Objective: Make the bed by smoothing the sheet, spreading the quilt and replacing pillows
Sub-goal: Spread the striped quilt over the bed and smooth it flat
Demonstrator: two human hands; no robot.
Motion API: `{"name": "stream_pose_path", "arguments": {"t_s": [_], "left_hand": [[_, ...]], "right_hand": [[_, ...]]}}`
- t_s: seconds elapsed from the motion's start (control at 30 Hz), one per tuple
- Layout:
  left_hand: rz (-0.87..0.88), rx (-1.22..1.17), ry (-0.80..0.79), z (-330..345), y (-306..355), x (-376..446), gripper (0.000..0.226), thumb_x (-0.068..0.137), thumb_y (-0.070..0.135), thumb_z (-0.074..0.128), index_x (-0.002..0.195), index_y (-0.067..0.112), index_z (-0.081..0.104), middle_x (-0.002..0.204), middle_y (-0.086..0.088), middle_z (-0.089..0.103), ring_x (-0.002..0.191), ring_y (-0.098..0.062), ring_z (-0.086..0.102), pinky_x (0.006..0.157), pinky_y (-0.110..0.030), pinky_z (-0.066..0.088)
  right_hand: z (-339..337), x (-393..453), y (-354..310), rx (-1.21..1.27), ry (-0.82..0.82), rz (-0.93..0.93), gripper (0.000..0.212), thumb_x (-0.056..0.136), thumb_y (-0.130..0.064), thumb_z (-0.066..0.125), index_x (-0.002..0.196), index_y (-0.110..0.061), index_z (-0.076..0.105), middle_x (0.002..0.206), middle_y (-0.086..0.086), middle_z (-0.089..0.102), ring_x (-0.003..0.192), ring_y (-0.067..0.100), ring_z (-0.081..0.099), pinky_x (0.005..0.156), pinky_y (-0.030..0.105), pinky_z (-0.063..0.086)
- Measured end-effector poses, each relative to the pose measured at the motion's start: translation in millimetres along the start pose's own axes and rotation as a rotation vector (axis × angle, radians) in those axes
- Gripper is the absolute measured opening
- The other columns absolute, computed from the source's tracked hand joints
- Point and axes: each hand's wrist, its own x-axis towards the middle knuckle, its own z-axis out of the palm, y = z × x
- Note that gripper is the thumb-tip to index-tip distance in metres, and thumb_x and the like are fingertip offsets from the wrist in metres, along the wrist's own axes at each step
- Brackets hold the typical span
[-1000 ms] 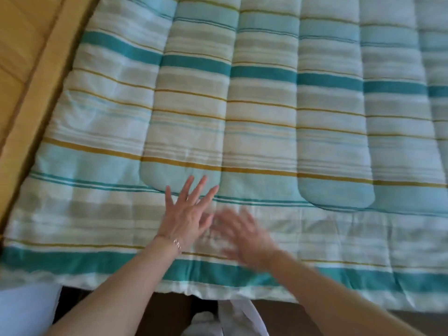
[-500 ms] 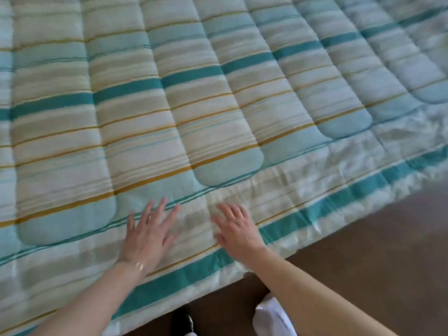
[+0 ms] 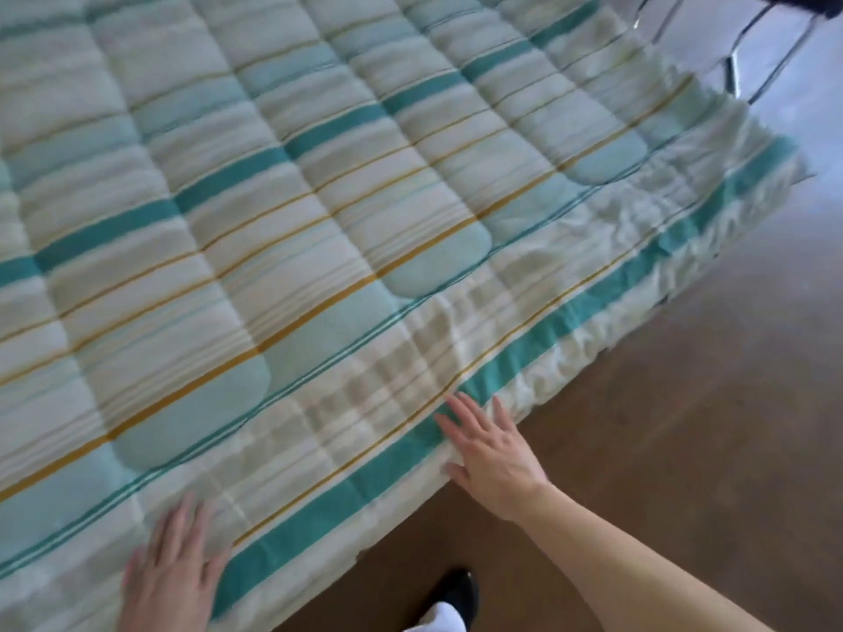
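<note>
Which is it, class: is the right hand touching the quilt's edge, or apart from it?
Touching. The head view shows the right hand lying flat, fingers on the quilt at its teal border.

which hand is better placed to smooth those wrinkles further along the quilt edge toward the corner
Right, probably. The right hand lies flat on the quilt at its teal border, nearest the rumpled stretch running toward the far corner. The left hand rests farther back along the edge.

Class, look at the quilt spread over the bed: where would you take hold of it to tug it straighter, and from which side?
Judging by its pose, pinch the quilt at its limp hanging border, beside the right hand, from the floor side; the padded top lies flat.
</note>
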Motion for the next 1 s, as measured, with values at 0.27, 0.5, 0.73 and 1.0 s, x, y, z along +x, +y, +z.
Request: {"name": "stream_pose_path", "arguments": {"t_s": [0.27, 0.5, 0.73, 1.0], "left_hand": [[0.030, -0.016, 0.104, 18.5, 293.2, 127.6, 0.060, 0.099, 0.048, 0.030, 0.153, 0.037, 0.007, 0.163, -0.001, -0.002, 0.149, -0.029, 0.000, 0.112, -0.061, 0.014], [0.508, 0.072, -0.031, 65.8, 306.6, 49.6, 0.069, 0.090, 0.051, 0.033, 0.151, 0.019, 0.025, 0.162, -0.002, 0.008, 0.149, -0.020, 0.007, 0.115, -0.043, 0.012], [0.101, -0.099, 0.246, -22.6, 356.3, 220.6, 0.064, 0.092, 0.031, 0.056, 0.150, 0.019, 0.031, 0.157, -0.014, 0.026, 0.142, -0.036, 0.028, 0.108, -0.057, 0.030], [0.784, 0.261, -0.063, 37.8, 466.4, 161.5, 0.050, 0.084, 0.041, 0.045, 0.132, 0.028, 0.048, 0.150, -0.006, 0.037, 0.137, -0.027, 0.037, 0.114, -0.055, 0.012]], "right_hand": [[-22.2, 115.6, 58.4, 0.026, 0.036, 0.057, 0.061, 0.101, -0.044, 0.036, 0.155, -0.035, 0.010, 0.164, -0.002, -0.004, 0.151, 0.025, -0.010, 0.116, 0.062, -0.009], [-1.0, 7.9, 194.5, 0.132, 0.005, 0.489, 0.076, 0.096, -0.062, 0.011, 0.155, -0.021, -0.013, 0.163, 0.000, -0.016, 0.145, 0.015, -0.025, 0.117, 0.050, -0.017], [-73.8, 137.6, 163.9, 0.262, 0.114, 0.107, 0.066, 0.103, -0.046, 0.028, 0.155, -0.027, -0.008, 0.159, -0.005, -0.021, 0.146, 0.016, -0.025, 0.120, 0.048, -0.012], [-50.7, 72.1, 369.0, 0.311, 0.047, 0.818, 0.075, 0.098, -0.059, 0.024, 0.157, -0.022, -0.007, 0.164, -0.002, -0.013, 0.147, 0.010, -0.019, 0.120, 0.047, -0.012]]}}
